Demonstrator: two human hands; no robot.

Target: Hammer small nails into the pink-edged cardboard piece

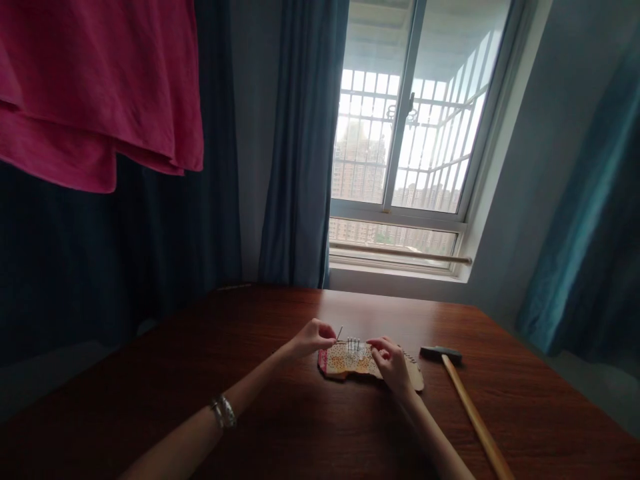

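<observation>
A small flat wooden piece (414, 377) with a patterned cloth or paper cover (350, 363) lies on the brown wooden table (260, 407). A few nails (353, 344) stand upright in its far edge. My left hand (313, 339) is closed in a pinch on a thin nail (339, 333) that tilts up at the piece's left corner. My right hand (391, 363) rests on the piece's right part, fingers curled and pressed on it.
A hammer with a dark head (441, 354) and a long wooden handle (475, 420) lies on the table right of the piece. Behind the table are a window (400, 153), dark blue curtains (300, 153) and a hanging pink cloth (100, 87).
</observation>
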